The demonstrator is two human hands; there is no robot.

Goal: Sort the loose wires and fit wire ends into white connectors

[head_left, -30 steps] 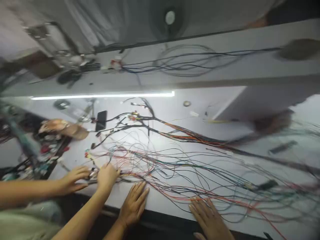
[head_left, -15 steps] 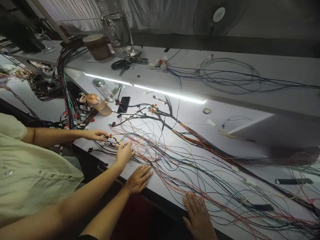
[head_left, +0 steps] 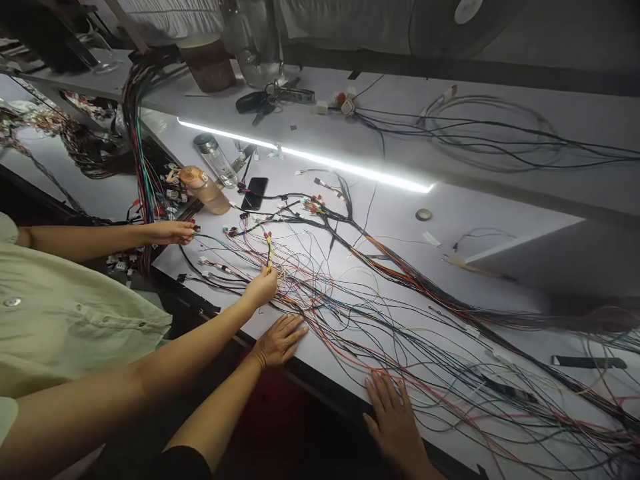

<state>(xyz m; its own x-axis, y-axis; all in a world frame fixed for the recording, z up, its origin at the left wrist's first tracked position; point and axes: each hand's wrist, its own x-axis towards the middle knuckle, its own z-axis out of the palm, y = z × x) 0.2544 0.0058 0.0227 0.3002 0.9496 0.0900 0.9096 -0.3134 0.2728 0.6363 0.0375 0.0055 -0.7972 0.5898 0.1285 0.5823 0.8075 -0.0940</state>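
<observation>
- at far left a co-worker's hand (head_left: 173, 232) pinches a wire end; their other hand (head_left: 261, 288) grips a yellow wire (head_left: 270, 252).
- our left hand (head_left: 280, 339) lies flat, fingers spread, on the table edge (head_left: 330, 390) beside the loose wires (head_left: 380, 320).
- our right hand (head_left: 395, 420) rests open on those wires.

I'm at a wiring workshop bench: a long white table (head_left: 400, 220) strewn with loose coloured wires (head_left: 380, 313), a light strip (head_left: 305, 155) under the shelf (head_left: 480, 160), hanging cable bundles (head_left: 143, 153), and a fan (head_left: 463, 17) behind.
</observation>
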